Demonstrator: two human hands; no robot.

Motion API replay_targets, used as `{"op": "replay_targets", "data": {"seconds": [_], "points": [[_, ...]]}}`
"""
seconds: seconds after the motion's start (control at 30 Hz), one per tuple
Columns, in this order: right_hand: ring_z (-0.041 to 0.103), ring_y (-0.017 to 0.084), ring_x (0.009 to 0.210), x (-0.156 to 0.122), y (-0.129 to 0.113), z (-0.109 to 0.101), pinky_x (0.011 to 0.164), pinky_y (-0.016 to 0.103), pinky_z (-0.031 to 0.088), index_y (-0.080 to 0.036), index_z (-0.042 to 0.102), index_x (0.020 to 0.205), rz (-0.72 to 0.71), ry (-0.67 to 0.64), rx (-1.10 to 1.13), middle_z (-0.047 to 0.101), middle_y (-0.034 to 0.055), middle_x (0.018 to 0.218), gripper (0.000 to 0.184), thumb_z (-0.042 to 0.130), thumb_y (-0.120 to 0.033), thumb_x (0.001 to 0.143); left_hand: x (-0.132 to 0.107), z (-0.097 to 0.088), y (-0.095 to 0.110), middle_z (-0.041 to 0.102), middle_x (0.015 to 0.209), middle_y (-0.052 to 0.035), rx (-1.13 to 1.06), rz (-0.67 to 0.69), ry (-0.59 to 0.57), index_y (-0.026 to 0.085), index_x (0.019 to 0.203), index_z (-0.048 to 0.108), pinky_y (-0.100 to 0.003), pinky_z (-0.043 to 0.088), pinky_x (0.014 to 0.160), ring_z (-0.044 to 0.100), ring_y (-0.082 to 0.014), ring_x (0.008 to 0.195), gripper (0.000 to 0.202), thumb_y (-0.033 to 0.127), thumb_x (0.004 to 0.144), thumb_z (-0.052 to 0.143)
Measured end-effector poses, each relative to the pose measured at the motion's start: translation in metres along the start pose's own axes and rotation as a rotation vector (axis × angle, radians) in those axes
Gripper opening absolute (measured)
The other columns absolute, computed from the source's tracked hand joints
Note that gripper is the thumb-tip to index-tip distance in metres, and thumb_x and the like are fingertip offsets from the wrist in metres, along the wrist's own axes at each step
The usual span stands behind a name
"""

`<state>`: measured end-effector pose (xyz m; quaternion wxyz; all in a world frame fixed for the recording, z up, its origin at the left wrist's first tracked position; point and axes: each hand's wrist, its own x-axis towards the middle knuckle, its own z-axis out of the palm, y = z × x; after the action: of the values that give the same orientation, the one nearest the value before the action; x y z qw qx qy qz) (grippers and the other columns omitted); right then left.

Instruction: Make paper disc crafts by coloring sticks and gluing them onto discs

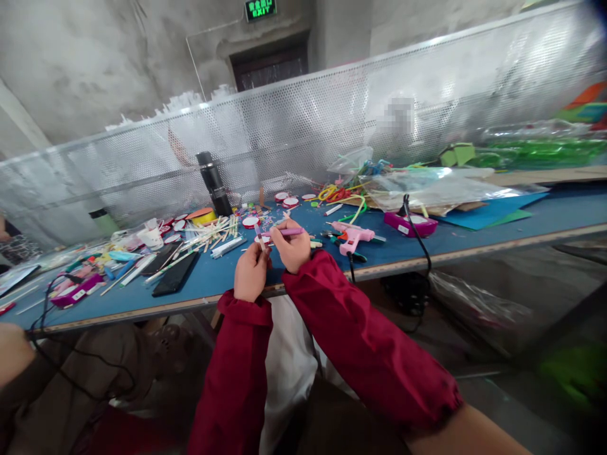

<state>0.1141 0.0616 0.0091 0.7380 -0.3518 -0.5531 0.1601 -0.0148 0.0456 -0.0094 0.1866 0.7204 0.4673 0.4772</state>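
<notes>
In front of me, above the table edge, my left hand pinches a small, narrow, pale stick that points upward and looks purple in part. Beside it, my right hand is closed around a purple marker pen, whose front end is close to the stick. Whether the two touch I cannot make out. A pink glue gun lies to the right of my right hand. Left of my hands are white pens and a pile of wooden sticks.
A black phone lies near the table's front edge. Farther back stands a black bottle. Purple boxes with dark cables are at right and left. A perforated metal screen borders the table. Another person's hand shows at far left.
</notes>
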Motion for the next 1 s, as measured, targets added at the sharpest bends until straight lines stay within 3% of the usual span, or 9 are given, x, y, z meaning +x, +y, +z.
{"op": "replay_targets", "data": {"seconds": [1.0], "points": [[0.052, 0.014, 0.059, -0.0003, 0.0024, -0.0003, 0.057, 0.027, 0.041, -0.023, 0.059, 0.069, -0.018, -0.011, 0.025, 0.059, -0.0027, 0.06, 0.022, 0.061, -0.038, 0.086, -0.0003, 0.0009, -0.001, 0.063, 0.071, -0.0002, -0.004, 0.012, 0.007, 0.022, 0.089, 0.06, -0.027, 0.038, 0.064, 0.056, -0.0169, 0.068, 0.022, 0.037, 0.099, 0.049]]}}
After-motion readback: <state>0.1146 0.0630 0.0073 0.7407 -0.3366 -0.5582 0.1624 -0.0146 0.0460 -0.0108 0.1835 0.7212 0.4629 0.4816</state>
